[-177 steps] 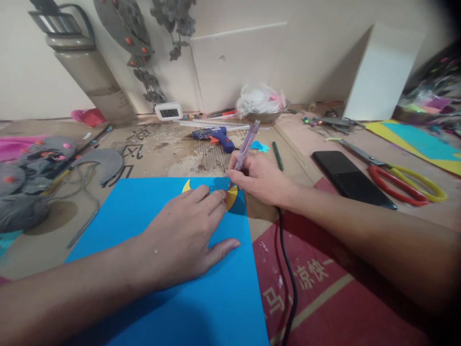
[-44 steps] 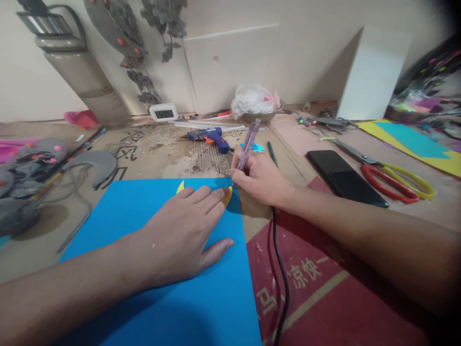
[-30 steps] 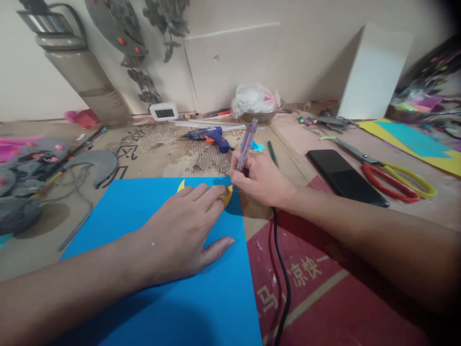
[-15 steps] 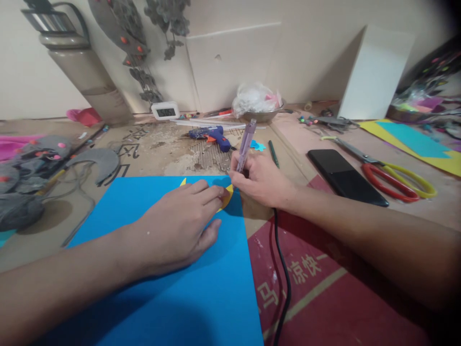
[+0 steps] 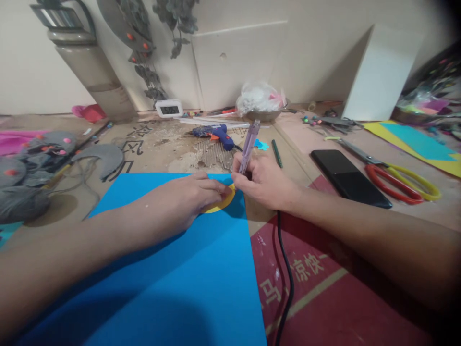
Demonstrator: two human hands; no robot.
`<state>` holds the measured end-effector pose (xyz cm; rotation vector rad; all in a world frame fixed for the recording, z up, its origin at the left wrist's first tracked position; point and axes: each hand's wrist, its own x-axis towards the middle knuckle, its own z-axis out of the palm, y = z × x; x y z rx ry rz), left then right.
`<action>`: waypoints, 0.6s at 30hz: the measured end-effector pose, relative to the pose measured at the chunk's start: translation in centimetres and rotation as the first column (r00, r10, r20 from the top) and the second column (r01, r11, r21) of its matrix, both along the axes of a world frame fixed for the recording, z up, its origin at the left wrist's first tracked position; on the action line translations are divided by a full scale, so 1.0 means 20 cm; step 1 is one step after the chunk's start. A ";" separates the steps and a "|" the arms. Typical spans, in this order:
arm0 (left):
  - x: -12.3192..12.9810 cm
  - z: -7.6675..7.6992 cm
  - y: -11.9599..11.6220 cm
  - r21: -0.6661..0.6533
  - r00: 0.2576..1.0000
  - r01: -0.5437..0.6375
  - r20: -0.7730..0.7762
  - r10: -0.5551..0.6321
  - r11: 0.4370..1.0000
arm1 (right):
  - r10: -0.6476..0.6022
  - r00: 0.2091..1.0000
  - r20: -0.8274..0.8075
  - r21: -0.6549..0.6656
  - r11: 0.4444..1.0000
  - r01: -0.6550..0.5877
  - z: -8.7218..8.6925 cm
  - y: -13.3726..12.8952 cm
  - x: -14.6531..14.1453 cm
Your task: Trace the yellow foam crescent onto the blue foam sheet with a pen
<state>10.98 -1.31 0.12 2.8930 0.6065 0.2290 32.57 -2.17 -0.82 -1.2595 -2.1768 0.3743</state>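
Note:
A large blue sheet of paper (image 5: 201, 278) lies in front of me. On its far right part rests a yellow paper shape (image 5: 220, 205) with a curved edge, partly covered. My left hand (image 5: 192, 194) lies over that shape, fingers stretched out and pressing it flat on the sheet. In my right hand (image 5: 262, 182) is a pale purple pen (image 5: 249, 146), held upright in a pinch. Its tip is hidden by the fingers, close to the right end of the yellow shape and the sheet's edge.
Beyond the sheet lie a blue glue gun (image 5: 216, 134), blue paper cutouts (image 5: 261, 144) and a green pen (image 5: 277, 154). To the right are a black phone (image 5: 349, 178) and scissors (image 5: 396, 180). Grey crafts (image 5: 104, 161) sit left; a black cable (image 5: 286, 269) crosses the red cardboard (image 5: 324, 307).
My left hand has turned and shifted slightly left, baring more of the yellow shape's curved lower edge. The right hand keeps the pen near the same corner. The view has shifted slightly.

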 end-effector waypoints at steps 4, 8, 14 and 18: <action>-0.01 -0.01 0.03 -0.008 0.991 0.134 0.003 -0.134 0.991 | 0.015 1.000 -0.010 0.005 1.000 -0.015 0.00 -0.01 -0.01; -0.01 0.00 0.03 -0.036 0.999 0.047 -0.002 -0.047 0.998 | 0.017 1.000 -0.012 -0.011 1.000 -0.017 0.00 -0.02 -0.02; -0.01 0.02 0.01 -0.059 0.999 0.037 0.013 -0.037 0.998 | 0.012 1.000 0.003 -0.053 0.999 -0.012 0.01 -0.04 -0.03; -0.01 0.03 -0.01 -0.045 1.000 0.021 0.014 -0.021 0.999 | 0.013 1.000 0.001 -0.057 0.998 -0.013 0.01 -0.05 -0.04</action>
